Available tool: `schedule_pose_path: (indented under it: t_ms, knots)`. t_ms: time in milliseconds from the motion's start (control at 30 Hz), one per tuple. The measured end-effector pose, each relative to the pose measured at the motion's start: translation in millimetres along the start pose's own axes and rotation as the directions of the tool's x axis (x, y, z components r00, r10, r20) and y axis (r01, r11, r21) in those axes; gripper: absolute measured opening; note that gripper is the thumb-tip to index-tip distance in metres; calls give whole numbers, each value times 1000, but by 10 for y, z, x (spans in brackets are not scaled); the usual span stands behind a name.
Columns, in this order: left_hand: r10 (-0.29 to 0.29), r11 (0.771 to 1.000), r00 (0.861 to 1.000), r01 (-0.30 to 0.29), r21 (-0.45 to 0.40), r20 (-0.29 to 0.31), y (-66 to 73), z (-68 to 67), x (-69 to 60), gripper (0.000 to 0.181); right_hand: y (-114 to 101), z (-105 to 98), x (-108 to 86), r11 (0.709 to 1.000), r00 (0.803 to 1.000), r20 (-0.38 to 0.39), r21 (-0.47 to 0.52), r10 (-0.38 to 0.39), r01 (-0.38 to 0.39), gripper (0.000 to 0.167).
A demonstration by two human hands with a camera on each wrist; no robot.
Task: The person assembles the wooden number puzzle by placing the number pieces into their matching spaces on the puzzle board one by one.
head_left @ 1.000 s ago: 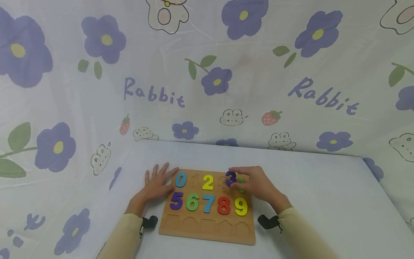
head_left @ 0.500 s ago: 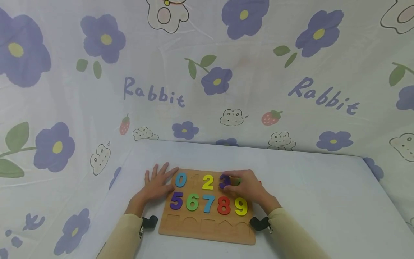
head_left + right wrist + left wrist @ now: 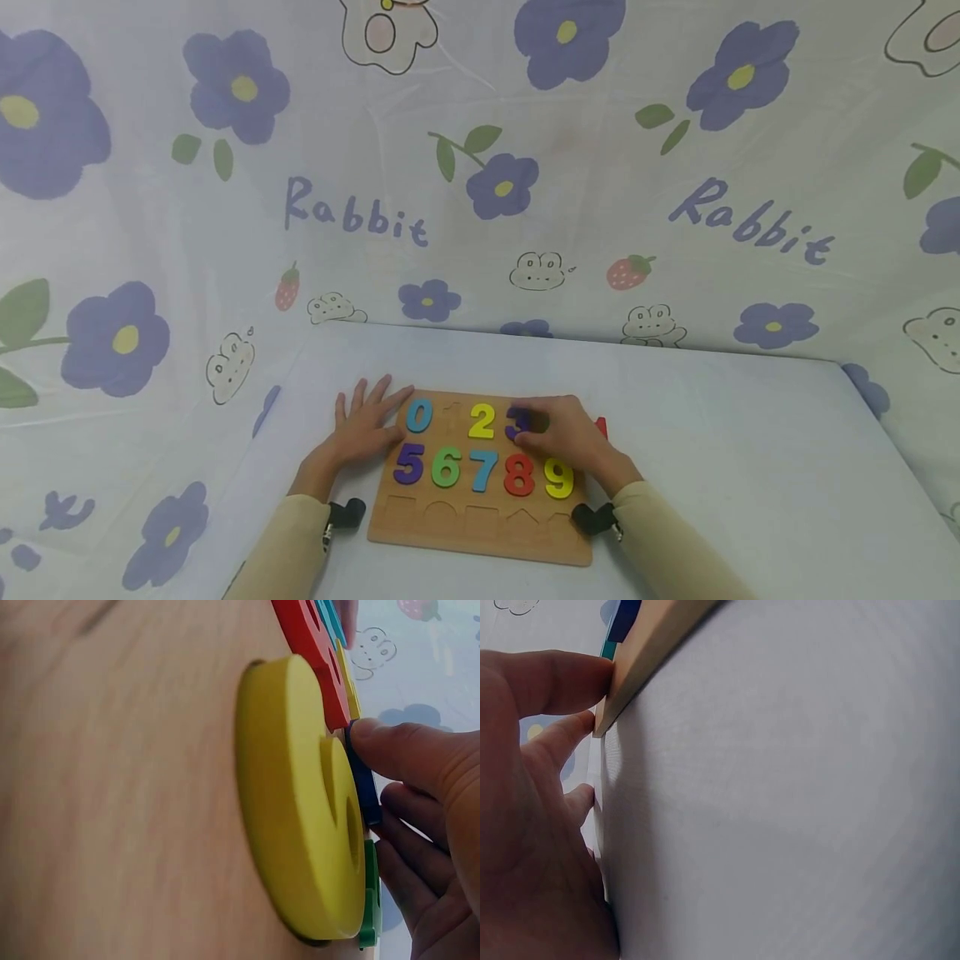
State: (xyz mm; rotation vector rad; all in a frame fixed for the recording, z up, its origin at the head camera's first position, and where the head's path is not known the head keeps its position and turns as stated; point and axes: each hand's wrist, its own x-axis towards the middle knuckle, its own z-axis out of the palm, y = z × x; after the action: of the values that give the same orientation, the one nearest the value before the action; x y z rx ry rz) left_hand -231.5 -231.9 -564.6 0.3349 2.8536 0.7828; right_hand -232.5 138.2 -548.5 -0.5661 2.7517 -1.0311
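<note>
A wooden number board lies on the white table. My right hand pinches the purple number 3 between thumb and fingers, in the top row right of the yellow 2. In the right wrist view the 3 looks dark blue, beside the green 4 and behind the yellow 9; whether it sits flush is hidden. My left hand rests at the board's left edge, fingers spread, thumb beside the blue 0. In the left wrist view the thumb touches the board's side.
An outlined 1 recess lies between the 0 and the 2. A red piece, partly hidden, shows right of my right hand. The lower row holds 5, 6, 7, 8 and 9. Shallow shape recesses line the near edge. A patterned curtain hangs behind.
My right hand has moved left and lower with the purple 3, from beside the 4 to the spot right of the 2. The red piece has come into view. My left hand stays put.
</note>
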Motion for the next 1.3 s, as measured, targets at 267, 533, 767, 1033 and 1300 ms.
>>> schedule_pose_path:
  t_ms: [267, 533, 767, 1033, 1300]
  knots:
    - [-3, 1000, 1000, 3, -3, -5, -8, 23, 12, 76, -9, -7, -7, 999, 1000, 4, -33, 0, 0, 56]
    - [-11, 1000, 1000, 11, 3, 0, 4, 15, 2, 76, 9, -230, -116, 999, 999, -36, -51, -21, 20, 61]
    - [-13, 1000, 1000, 13, 15, -6, -14, 36, 21, 77, 72, -487, -292, 996, 995, -76, -64, -69, 65, 58]
    - [-6, 1000, 1000, 6, 11, -8, -32, 56, 39, 76, 339, -700, -510, 980, 984, -112, -157, -141, 122, 60]
    - [-15, 1000, 1000, 15, 27, 2, -35, 53, 59, 76, 546, -857, -707, 983, 986, -133, -167, -104, 81, 64]
